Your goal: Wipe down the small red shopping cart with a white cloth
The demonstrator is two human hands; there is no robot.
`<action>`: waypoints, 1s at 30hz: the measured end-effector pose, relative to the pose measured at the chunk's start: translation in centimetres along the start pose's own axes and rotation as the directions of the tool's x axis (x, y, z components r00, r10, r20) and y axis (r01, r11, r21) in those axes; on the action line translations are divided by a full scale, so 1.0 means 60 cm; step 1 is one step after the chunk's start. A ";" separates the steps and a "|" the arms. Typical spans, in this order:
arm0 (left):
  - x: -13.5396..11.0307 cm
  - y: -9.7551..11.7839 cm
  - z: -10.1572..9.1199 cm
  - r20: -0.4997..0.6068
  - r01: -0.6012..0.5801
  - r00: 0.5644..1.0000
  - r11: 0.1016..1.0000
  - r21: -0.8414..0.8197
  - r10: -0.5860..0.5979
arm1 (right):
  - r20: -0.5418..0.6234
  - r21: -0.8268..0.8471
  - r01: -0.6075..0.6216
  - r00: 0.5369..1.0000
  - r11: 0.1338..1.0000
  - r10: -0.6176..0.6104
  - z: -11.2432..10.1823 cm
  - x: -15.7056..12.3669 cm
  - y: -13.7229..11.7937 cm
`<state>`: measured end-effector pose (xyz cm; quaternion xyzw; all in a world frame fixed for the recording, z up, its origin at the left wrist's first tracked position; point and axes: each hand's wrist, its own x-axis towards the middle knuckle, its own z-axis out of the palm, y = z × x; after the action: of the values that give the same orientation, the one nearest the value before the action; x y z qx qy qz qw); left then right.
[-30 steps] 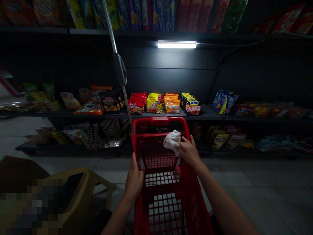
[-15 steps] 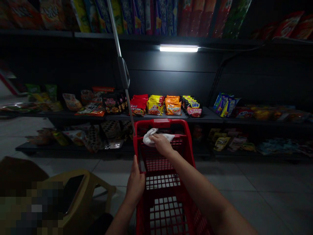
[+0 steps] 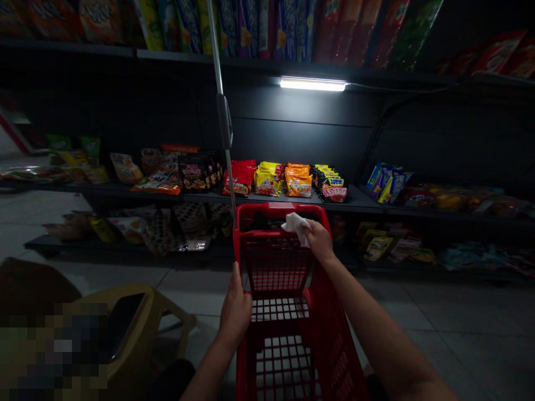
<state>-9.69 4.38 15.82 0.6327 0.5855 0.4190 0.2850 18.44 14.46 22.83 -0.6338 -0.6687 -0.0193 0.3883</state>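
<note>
The right hand (image 3: 320,240) is closed on a white cloth (image 3: 296,227), pressing it against the far end of a red plastic shopping trolley (image 3: 284,206); the left hand (image 3: 235,312) grips the trolley's near side edge.

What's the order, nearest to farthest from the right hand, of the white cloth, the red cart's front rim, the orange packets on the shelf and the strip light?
From the right hand:
1. White cloth: held in that hand, on its left.
2. Red cart's front rim: just beyond the hand.
3. Orange packets: on the shelf past the cart.
4. Strip light: high up, under the top shelf.
</note>
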 end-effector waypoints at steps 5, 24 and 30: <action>-0.001 -0.005 0.002 0.009 -0.004 1.000 1.000 0.016 0.004 | -0.025 -0.007 0.288 0.957 0.958 -0.288 0.060 0.044 -0.070; -0.007 0.002 0.000 -0.014 -0.002 1.000 0.999 0.039 0.002 | -0.030 0.105 0.150 0.989 0.983 -0.147 0.186 -0.122 -0.039; -0.011 0.006 -0.005 -0.016 0.023 1.000 1.000 0.005 -0.023 | 0.424 0.016 -0.093 0.903 0.996 0.077 0.198 -0.241 -0.019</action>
<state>-9.72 3.64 16.16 0.6233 0.5963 0.4190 0.2835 10.06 8.38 7.21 -0.6445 -0.7087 0.1474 0.2463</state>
